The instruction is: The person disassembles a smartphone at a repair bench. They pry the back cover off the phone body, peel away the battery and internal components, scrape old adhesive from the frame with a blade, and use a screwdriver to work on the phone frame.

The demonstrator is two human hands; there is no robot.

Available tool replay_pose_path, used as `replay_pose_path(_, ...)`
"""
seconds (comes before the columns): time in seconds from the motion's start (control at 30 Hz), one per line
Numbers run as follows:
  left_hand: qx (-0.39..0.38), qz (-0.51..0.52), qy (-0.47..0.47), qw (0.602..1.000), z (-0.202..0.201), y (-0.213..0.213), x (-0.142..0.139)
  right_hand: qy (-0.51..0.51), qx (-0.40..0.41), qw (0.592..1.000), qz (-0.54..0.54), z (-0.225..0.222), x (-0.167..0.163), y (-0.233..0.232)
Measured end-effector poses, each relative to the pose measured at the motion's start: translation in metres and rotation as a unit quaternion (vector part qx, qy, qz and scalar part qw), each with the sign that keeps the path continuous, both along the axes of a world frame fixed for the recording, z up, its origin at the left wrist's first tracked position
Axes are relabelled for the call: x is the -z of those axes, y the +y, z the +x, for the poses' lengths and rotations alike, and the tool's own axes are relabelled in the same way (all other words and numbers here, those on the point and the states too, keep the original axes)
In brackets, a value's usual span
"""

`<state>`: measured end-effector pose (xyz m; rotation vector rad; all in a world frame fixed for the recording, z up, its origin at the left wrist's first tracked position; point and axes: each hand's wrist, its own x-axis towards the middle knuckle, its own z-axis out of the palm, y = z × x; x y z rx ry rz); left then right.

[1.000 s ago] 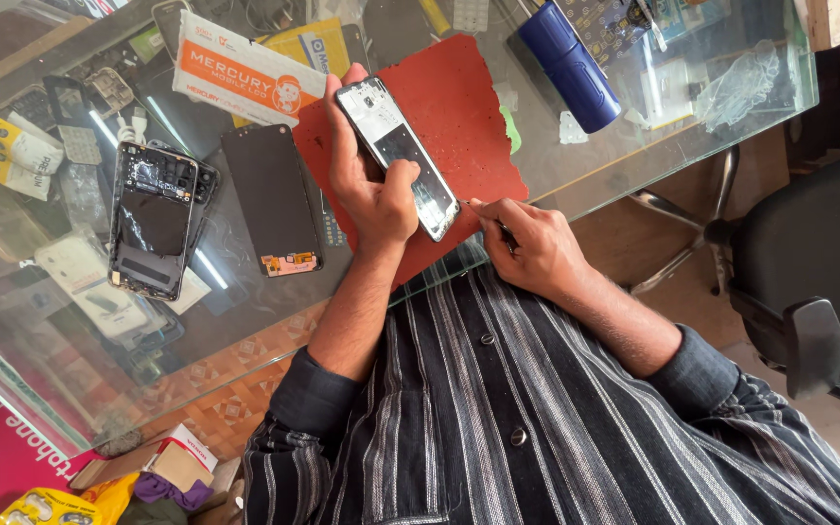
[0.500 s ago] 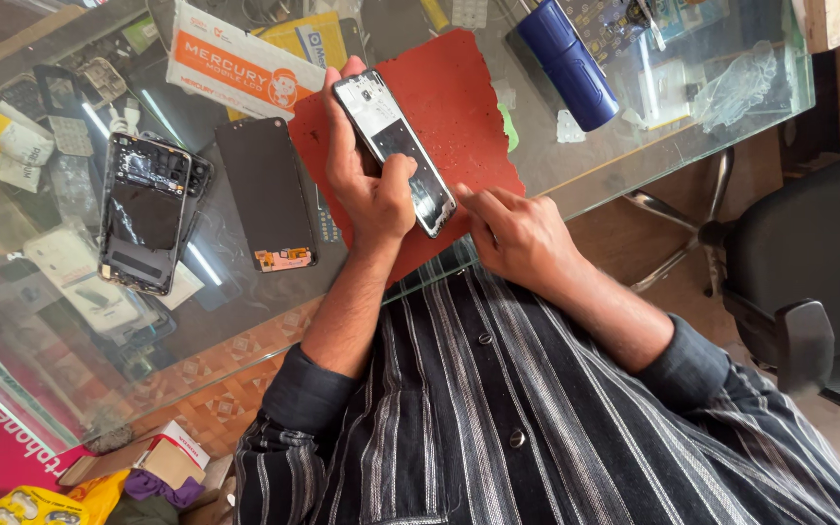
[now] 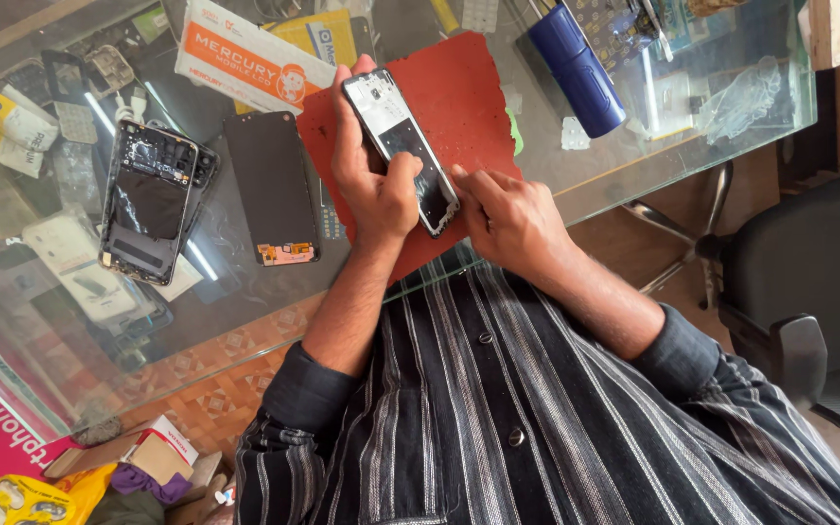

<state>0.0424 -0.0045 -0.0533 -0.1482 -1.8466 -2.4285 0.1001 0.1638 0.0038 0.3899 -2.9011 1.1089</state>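
Note:
My left hand (image 3: 373, 185) grips an opened phone (image 3: 393, 131), its white and black inner side facing up and my thumb pressed on its lower half. The phone is held just above a red mat (image 3: 459, 97) on the glass table (image 3: 245, 311). My right hand (image 3: 509, 216) is beside it, fingertips touching the phone's near end. Whether those fingers pinch a small part or tool is hidden.
Left of the mat lie a dark screen panel (image 3: 272, 185) and a stripped phone body (image 3: 153, 199). An orange and white box (image 3: 245, 58) and a blue cylinder (image 3: 576, 68) sit at the far side. A black office chair (image 3: 809, 282) stands at the right. Packets (image 3: 12, 496) lie below the table.
My right hand has moved from the table's near edge up to the near end of the phone. My left hand keeps hold of the phone in the same place.

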Motion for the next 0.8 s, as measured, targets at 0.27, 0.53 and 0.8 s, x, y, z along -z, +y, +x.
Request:
replay_pose_path(0.27,0.005,-0.001,-0.014,1.0,0.0,0.0,-0.005,0.013,-0.003,1.0,-0.001,-0.011,-0.002,-0.004)
replay_pose_path(0.53,-0.004,-0.01,-0.01,1.0,0.0,0.002,-0.008,0.018,-0.005,1.0,-0.003,-0.021,-0.005,-0.007)
replay_pose_path(0.8,-0.009,-0.016,0.022,1.0,0.001,0.003,-0.009,0.016,0.0,1.0,0.0,-0.022,-0.001,-0.008)
